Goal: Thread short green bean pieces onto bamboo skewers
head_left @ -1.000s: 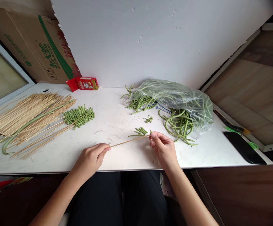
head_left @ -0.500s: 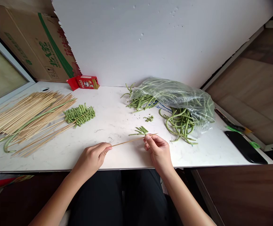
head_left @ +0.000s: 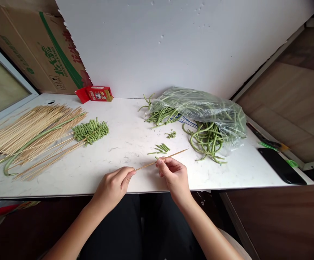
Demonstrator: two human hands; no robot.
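My left hand (head_left: 113, 187) pinches one end of a thin wooden skewer (head_left: 145, 166) above the front of the table. My right hand (head_left: 174, 177) closes its fingertips around a short piece of green bean (head_left: 157, 157) on the skewer; only its tip shows. Past those fingers the pointed end of the skewer slants up to the right. Just beyond my right hand lie several cut bean pieces (head_left: 162, 147). A small heap of bean ends (head_left: 171, 134) is farther back.
Long green beans (head_left: 208, 139) spill from a clear plastic bag (head_left: 200, 103) at the back right. On the left are loose skewers (head_left: 32, 126) and skewers loaded with bean pieces (head_left: 90, 130). A red box (head_left: 100, 94), a black phone (head_left: 281, 166) and a cardboard box (head_left: 43, 54) stand or lie around.
My right hand has slid left along the skewer with the bean piece, so more of the pointed end now shows. My left hand has shifted slightly right.
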